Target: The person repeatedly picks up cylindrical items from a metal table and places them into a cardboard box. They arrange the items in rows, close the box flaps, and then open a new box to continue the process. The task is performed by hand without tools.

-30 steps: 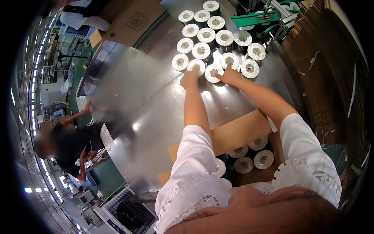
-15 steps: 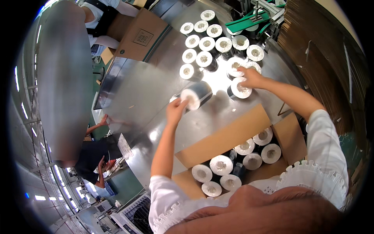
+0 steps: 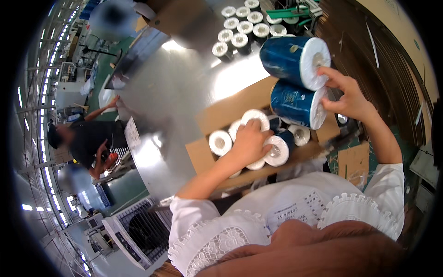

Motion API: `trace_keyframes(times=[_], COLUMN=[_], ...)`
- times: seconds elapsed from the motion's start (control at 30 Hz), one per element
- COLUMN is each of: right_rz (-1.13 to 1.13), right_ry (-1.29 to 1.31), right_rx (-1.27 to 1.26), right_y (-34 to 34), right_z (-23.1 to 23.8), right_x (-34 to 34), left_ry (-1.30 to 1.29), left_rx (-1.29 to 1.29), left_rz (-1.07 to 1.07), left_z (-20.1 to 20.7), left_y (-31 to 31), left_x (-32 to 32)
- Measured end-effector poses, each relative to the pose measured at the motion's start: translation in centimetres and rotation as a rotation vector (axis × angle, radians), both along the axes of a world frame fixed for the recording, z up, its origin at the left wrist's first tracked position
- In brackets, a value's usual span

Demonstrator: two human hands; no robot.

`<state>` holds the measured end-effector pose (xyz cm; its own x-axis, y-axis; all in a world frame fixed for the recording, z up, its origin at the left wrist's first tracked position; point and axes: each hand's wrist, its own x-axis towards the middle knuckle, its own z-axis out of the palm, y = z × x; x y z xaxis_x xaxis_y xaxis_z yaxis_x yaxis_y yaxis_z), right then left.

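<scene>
Two blue-wrapped rolls with white ends hang from my right hand [image 3: 348,94], its thumb and fingers hooked into their cores. The upper roll [image 3: 288,56] and the lower roll [image 3: 290,102] are tilted, above the right side of an open cardboard box [image 3: 230,107]. My left hand [image 3: 251,141] is down inside that box, closed on two more rolls; its fingers reach into one roll [image 3: 256,117] and its thumb lies at the core of the other roll [image 3: 279,152]. Other rolls, such as a white-ended roll [image 3: 220,142], stand around them, partly hidden by my hand.
On the metal table [image 3: 180,87], several upright rolls [image 3: 240,40] stand at the far side beside a green machine guide [image 3: 288,13]. Stacked brown cardboard [image 3: 355,60] lies on the right. A person in dark clothes [image 3: 99,141] is at the left table edge.
Both hands have come back from the table to the box with rolls. My left hand has gone down into the box; my right has lifted two rolls over it.
</scene>
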<state>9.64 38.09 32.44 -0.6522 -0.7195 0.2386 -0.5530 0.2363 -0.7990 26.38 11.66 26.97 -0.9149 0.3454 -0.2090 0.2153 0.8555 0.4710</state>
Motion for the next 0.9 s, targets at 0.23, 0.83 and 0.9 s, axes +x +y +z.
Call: trace_keyframes(times=[0.23, 0.83, 0.9], right_rz=[0.275, -0.450, -0.398], right_ry=[-0.174, -0.548, -0.404], right_rx=[0.760, 0.740, 0.231], right_y=[0.1, 8.5, 6.7], right_z=[-2.8, -14.7, -16.2], right_x=[8.4, 4.0, 4.5], left_ry=[0.050, -0.243, 0.041], left_rx=[-0.467, -0.108, -0.039], left_rz=[-0.102, 1.212, 1.161], left_z=[-8.2, -4.6, -3.9], left_y=[3.5, -13.9, -11.9], left_x=[2.0, 19.8, 20.9])
